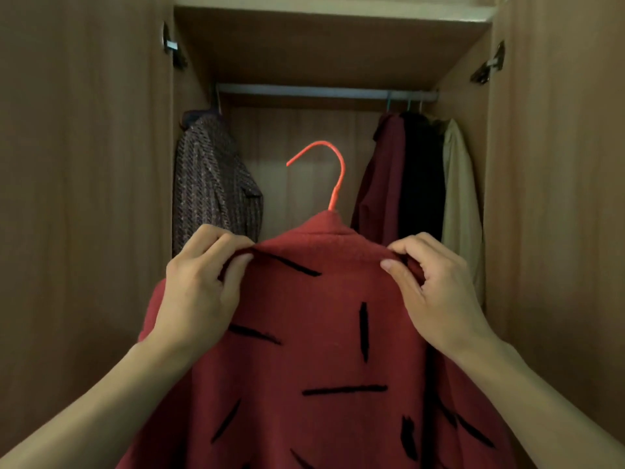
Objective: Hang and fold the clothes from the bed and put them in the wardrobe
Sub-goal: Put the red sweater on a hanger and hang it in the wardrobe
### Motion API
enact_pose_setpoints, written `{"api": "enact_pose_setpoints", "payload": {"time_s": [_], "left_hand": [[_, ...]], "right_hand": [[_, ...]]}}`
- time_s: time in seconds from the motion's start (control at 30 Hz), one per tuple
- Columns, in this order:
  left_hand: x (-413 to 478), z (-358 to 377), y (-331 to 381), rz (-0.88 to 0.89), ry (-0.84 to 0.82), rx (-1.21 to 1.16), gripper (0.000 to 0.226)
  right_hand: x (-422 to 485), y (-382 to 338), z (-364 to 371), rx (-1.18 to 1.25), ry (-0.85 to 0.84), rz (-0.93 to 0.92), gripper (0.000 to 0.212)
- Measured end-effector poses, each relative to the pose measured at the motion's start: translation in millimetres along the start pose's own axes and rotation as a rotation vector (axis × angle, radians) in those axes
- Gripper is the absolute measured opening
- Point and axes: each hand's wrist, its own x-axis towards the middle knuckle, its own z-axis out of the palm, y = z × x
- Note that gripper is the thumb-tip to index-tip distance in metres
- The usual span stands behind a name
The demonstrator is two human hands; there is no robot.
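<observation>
A red garment with black dashes [318, 350] hangs on an orange hanger [333, 170], held up in front of the open wardrobe. My left hand [199, 286] pinches its left shoulder and my right hand [433, 286] pinches its right shoulder. The hanger's hook stands free in the air below the metal rail [304, 91], touching nothing. The hanger's arms are hidden inside the garment.
On the rail, a dark patterned shirt [209, 184] hangs at the left. A dark red garment [385, 184], a black one [422, 177] and a beige one [460, 198] hang at the right. A gap lies between them. Open wardrobe doors [84, 198] flank both sides.
</observation>
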Motion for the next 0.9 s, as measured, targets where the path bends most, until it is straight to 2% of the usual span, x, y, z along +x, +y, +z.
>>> {"api": "enact_pose_setpoints", "payload": {"time_s": [0.23,0.43,0.67,0.8,0.9], "left_hand": [[35.4,22.5,-67.9,-0.044,0.110,-0.079,0.009],[63.4,58.2,-118.0,0.013,0.165,-0.111,0.007],[92.8,107.2,-145.2,0.127,0.172,-0.097,0.013],[108.4,146.2,-158.2,0.161,0.166,-0.102,0.012],[119.3,177.5,-161.4,0.174,0.182,-0.129,0.011]], "right_hand": [[64.8,-1.7,37.4,-0.123,0.011,-0.080,0.006],[109.9,11.1,62.9,-0.241,0.013,-0.086,0.010],[138.3,47.0,84.2,-0.233,0.113,-0.061,0.006],[151.3,82.9,98.5,-0.251,0.204,-0.126,0.001],[160.5,110.7,101.6,-0.276,0.252,-0.217,0.006]]}}
